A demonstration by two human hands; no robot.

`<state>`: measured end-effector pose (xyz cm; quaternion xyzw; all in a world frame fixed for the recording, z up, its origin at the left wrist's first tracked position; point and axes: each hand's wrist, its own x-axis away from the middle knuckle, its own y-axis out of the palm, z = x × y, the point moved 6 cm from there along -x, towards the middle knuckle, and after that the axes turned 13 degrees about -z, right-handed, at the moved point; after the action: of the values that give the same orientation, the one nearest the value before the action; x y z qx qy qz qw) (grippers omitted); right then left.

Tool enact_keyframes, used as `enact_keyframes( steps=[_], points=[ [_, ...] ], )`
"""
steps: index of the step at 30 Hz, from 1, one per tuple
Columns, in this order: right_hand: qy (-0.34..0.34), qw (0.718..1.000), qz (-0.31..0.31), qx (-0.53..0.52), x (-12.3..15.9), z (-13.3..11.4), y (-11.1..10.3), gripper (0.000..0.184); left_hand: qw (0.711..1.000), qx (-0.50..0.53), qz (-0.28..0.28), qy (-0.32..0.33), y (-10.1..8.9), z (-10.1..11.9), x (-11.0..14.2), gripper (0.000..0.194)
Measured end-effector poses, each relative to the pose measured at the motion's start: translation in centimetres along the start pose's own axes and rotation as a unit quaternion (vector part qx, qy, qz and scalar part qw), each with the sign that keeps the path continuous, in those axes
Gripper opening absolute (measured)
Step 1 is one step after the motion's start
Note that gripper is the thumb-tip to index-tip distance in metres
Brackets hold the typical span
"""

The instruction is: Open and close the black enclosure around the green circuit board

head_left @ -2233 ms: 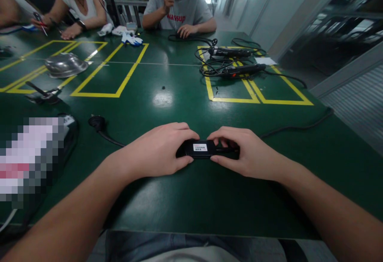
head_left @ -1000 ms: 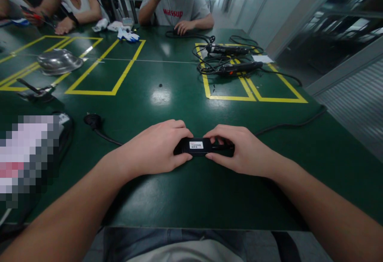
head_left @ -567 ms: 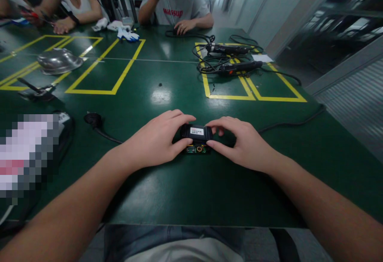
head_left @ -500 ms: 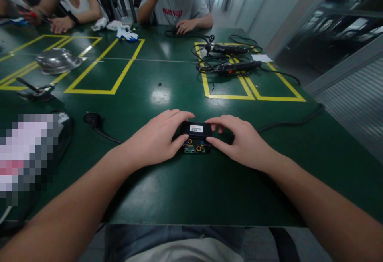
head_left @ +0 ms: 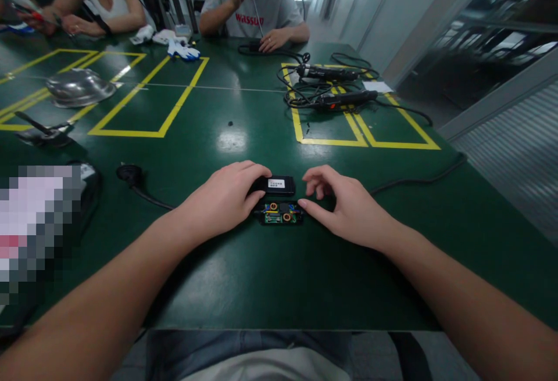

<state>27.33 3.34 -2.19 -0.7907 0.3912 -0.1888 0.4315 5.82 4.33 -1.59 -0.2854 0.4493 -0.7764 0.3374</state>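
Observation:
My left hand (head_left: 224, 198) has its thumb and fingers closed round the left end of a black plastic cover (head_left: 286, 184) with a white label. Just in front of that cover lies the lower black case half (head_left: 281, 222), open on top, showing a green circuit board with copper-coloured coils. My right hand (head_left: 351, 207) is off the cover, fingers loosely curled and apart from the thumb. Its thumb tip lies at the right end of the case half; whether it touches I cannot tell. Black cable runs out on both sides, partly hidden by my hands.
A power plug (head_left: 129, 175) lies to the left, near a pixelated object (head_left: 39, 218). Two corded black tools (head_left: 344, 99) lie at the back right. A metal bowl-like part (head_left: 81, 87) and white-blue gloves (head_left: 183, 51) lie farther back. Two people sit across the table.
My right hand has let go of the cover's right end. The cover has shifted slightly left in my left hand, and more of the circuit board shows.

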Motion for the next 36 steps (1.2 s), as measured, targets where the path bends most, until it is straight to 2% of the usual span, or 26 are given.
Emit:
enact_keyframes(
  steps=[3,6,9,13,18,24,31,33,35,36],
  points=[
    [-0.017,0.999,-0.043,-0.011,0.1,-0.7,0.0,0.019,1.0,0.0,0.01,0.014,-0.5,0.3,0.3,0.027],
    [-0.039,0.997,-0.062,-0.005,0.2,-1.2,-0.1,0.013,1.0,-0.007,0.023,0.011,-1.4,1.0,1.1,0.019],
    [-0.042,0.997,-0.062,-0.002,0.2,-1.2,0.0,0.01,0.999,-0.018,-0.04,-0.003,-1.3,1.6,1.6,0.015],
    [-0.031,0.997,-0.071,-0.008,0.2,-1.0,0.3,0.009,0.992,-0.033,-0.122,0.002,-0.2,1.9,1.6,0.013],
    [-0.031,0.997,-0.066,-0.008,0.2,-1.2,0.4,0.008,0.989,-0.001,-0.151,-0.01,0.3,1.7,1.2,0.016],
    [-0.062,0.996,-0.05,-0.025,0.4,-1.8,-0.2,0.008,0.99,0.03,-0.138,-0.001,-0.6,1.9,1.5,0.011],
    [-0.072,0.994,-0.077,-0.017,0.3,-1.6,0.0,0.009,0.991,0.024,-0.131,0.021,-0.7,1.5,1.7,0.009],
    [-0.072,0.995,-0.073,-0.011,0.3,-1.4,0.1,0.008,0.993,0.007,-0.112,0.035,-0.8,1.5,1.7,0.008],
    [-0.077,0.995,-0.065,-0.005,0.3,-1.4,0.1,0.007,0.996,-0.002,-0.066,0.058,-1.0,1.6,1.5,0.005],
    [-0.08,0.995,-0.063,-0.001,0.3,-1.4,0.1,0.006,0.997,-0.005,-0.036,0.069,-1.2,1.6,1.3,0.011]
  ],
)
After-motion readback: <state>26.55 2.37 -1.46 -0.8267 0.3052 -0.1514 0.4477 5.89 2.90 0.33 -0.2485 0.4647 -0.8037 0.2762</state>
